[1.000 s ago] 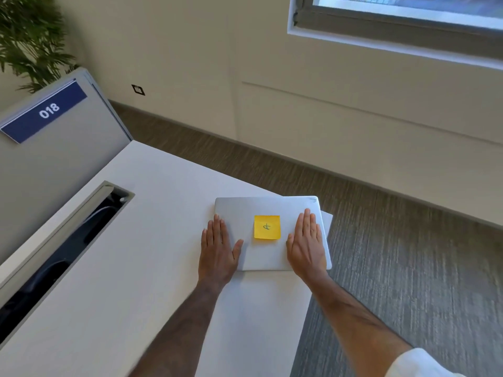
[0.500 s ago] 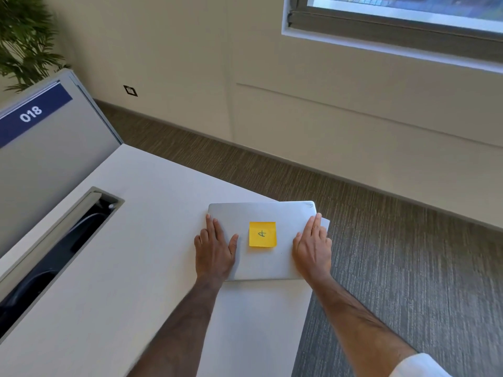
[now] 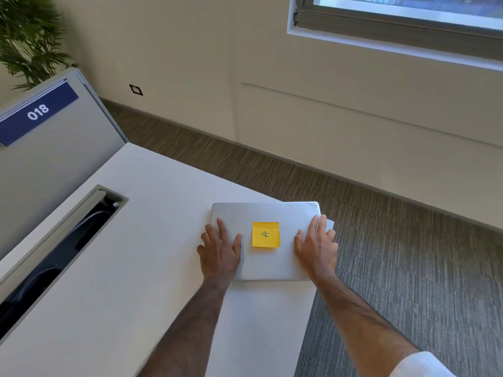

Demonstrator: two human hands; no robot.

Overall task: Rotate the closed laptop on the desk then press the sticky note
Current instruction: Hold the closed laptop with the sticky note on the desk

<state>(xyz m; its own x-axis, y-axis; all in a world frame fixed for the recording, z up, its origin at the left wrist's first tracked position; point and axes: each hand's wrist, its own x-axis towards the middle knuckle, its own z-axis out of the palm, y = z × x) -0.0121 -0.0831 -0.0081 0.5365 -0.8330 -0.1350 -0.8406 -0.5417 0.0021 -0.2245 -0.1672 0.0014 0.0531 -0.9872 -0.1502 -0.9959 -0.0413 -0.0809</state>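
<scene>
A closed silver laptop (image 3: 265, 213) lies flat near the far right corner of the white desk (image 3: 136, 281). A yellow sticky note (image 3: 265, 234) with a pen mark sits on the middle of its lid. My left hand (image 3: 220, 251) rests on the laptop's left edge, fingers spread, partly on the desk. My right hand (image 3: 317, 247) wraps the laptop's right edge, with fingers over the lid and the side. Both hands hold the laptop between them. The note lies untouched between the hands.
A long open cable slot (image 3: 54, 257) runs through the desk at the left. Behind it stands a grey divider panel (image 3: 54, 159) labelled 018. The desk's right edge drops to grey carpet (image 3: 408, 268) just beside the laptop. A plant (image 3: 27, 36) stands at the far left.
The laptop has turned slightly on the desk. My right hand has shifted out from the lid's top to its right edge. My left hand has stayed at the left edge.
</scene>
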